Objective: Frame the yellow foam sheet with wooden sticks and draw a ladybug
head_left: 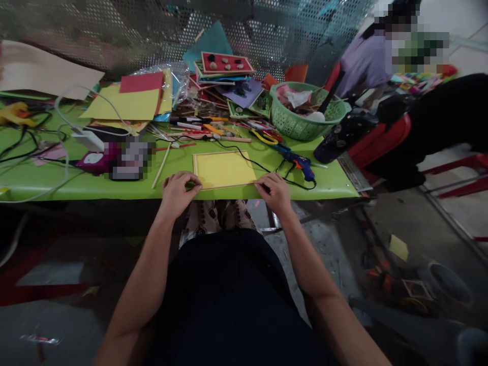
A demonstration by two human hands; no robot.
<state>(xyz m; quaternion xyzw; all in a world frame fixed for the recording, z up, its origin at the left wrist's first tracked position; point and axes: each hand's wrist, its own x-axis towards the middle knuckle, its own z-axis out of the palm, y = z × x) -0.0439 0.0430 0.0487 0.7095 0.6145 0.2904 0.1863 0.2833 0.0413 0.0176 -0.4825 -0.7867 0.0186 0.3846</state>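
Note:
A yellow card [224, 170] lies flat at the table's front edge, with thin pale strips running along its edges. My left hand [181, 189] has its thumb and fingers pinched at the card's near left corner. At the near right corner, the fingers of my right hand [275, 191] close in the same way. A thin strip along the near edge spans between both hands; whether the fingertips grip this strip, the card or both is too small to tell. Just right of the card sits a blue glue gun [303, 165], its black cord passing behind and beside the card.
A loose thin stick [161, 165] lies left of the card. Farther back are a green basket [293, 119], scissors [263, 137], pens, coloured paper [122, 101] and stacked framed cards [227, 63]. A dark bottle [330, 140] lies near the right edge. A person in a purple top [366, 63] sits beyond.

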